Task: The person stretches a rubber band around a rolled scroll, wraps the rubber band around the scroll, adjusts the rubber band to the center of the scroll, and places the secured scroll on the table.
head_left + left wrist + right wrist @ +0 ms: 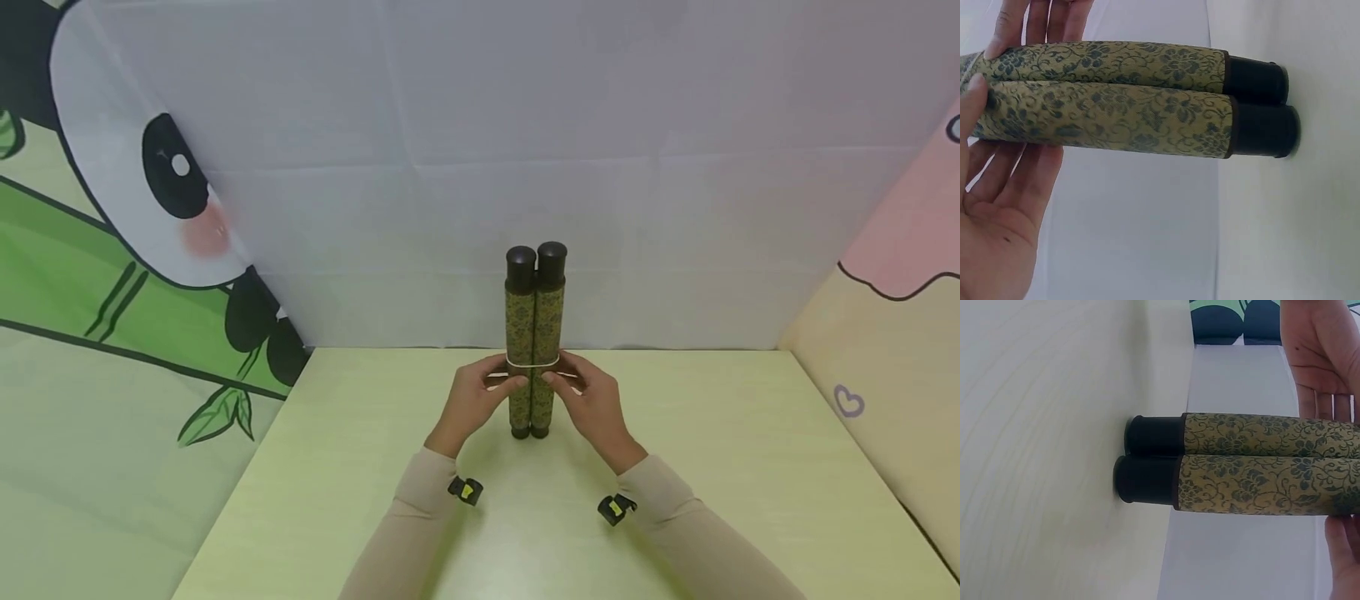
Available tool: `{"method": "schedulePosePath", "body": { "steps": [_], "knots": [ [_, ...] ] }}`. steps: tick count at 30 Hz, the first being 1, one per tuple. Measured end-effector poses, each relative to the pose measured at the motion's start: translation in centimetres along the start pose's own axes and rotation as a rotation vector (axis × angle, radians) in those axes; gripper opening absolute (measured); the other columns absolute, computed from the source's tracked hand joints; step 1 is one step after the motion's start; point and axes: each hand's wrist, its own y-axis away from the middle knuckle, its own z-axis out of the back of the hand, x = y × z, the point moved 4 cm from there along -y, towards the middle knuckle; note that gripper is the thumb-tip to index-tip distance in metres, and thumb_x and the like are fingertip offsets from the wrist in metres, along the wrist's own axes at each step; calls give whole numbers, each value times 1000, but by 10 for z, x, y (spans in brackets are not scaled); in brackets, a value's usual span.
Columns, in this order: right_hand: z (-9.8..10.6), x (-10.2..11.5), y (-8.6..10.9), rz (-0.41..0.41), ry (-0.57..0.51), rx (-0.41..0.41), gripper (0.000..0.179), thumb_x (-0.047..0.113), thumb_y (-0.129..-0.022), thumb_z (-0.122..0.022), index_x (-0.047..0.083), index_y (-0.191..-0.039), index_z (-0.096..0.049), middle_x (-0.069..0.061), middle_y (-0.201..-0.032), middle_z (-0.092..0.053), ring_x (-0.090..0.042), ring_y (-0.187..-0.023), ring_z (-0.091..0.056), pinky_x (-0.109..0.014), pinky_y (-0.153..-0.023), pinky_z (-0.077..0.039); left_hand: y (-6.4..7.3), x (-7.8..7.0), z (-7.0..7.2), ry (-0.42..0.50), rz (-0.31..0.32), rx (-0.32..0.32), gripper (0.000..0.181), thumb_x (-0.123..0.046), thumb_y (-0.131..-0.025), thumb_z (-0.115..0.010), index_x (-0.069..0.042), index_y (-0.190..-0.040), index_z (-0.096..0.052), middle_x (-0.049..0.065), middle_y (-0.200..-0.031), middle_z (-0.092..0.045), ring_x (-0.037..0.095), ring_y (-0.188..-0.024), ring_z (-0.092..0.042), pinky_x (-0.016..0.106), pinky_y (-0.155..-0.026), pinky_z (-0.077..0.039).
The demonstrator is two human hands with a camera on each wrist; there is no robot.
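Note:
Two brocade-covered tubes, a left tube (520, 329) and a right tube (550, 321), stand upright side by side, olive-gold with dark flowers. A thin white band (533, 366) wraps both around the middle. My left hand (471, 398) grips the pair from the left, thumb in front just below the band and fingers behind. From the right, my right hand (600, 408) holds it the same way. In the left wrist view the black lower caps (1266, 131) point down at the tabletop; the right wrist view shows these end caps (1147, 480) right at its surface.
A pale yellow-green table (300, 483) lies under both hands. Behind it hangs a white cloth backdrop (450, 100). A cartoon-printed sheet (97, 250) lines the left side, and a cream and pink sheet (885, 350) the right. Each wrist wears a small black device.

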Motion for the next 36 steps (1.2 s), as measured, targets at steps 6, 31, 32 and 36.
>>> {"method": "schedulePosePath", "body": {
  "steps": [6,31,32,36],
  "knots": [
    [-4,-26,3,61,-3,-44,42,-3,-92,-71,-7,-133,-61,-22,-118,-67,-36,-108,-67,-41,-88,-57,1,-22,-5,-109,-9,-64,57,-22,-99,-70,-5,-150,-47,12,-130,-66,25,-118,-65,36,-96,-53],
    [2,-32,13,59,11,-23,31,-2,-98,-65,1,-128,-68,-13,-119,-71,-29,-100,-72,-26,-86,-56,-4,-43,-25,-209,121,-344,82,-45,-83,-84,1,-142,-51,19,-126,-64,32,-113,-66,46,-89,-56],
    [2,-32,13,54,12,-14,30,-2,-98,-64,1,-128,-68,-13,-119,-71,-30,-100,-72,-27,-86,-57,-5,-43,-25,-213,98,-350,79,-43,-83,-84,1,-140,-53,18,-124,-66,31,-110,-67,46,-87,-57],
    [5,-32,13,28,0,24,30,-1,-100,-61,4,-129,-68,-10,-118,-72,-27,-104,-71,-31,-87,-57,-6,-43,-26,-216,38,-355,73,-38,-83,-85,0,-138,-56,14,-115,-68,26,-101,-69,41,-81,-59]
  ]
}}
